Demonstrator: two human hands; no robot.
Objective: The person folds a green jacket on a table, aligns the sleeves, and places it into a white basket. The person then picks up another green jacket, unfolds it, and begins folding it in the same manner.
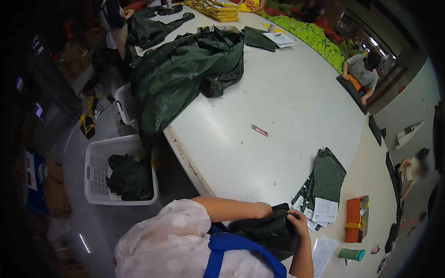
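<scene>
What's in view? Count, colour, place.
Large table: 1, white, centre.
Gathered fabric piece: 1, dark green, bottom centre.
Loose fabric heaps: 2, dark green, far left.
Fabric spread: 1, lime, beyond table.
Folded fabric stacks: 2+, dark green, right, far.
Metal snips: 1, red-handled, table.
Rectangular box: 1, orange, right.
Cylinder: 1, green, right.
Plastic baskets: 2, white, left.
Flat packets: several, yellow, far end.
Co-workers: several, mixed clothing, background.
Left hand: 1, bare, at fabric.
Right hand: 1, bare, gripping it.
</scene>
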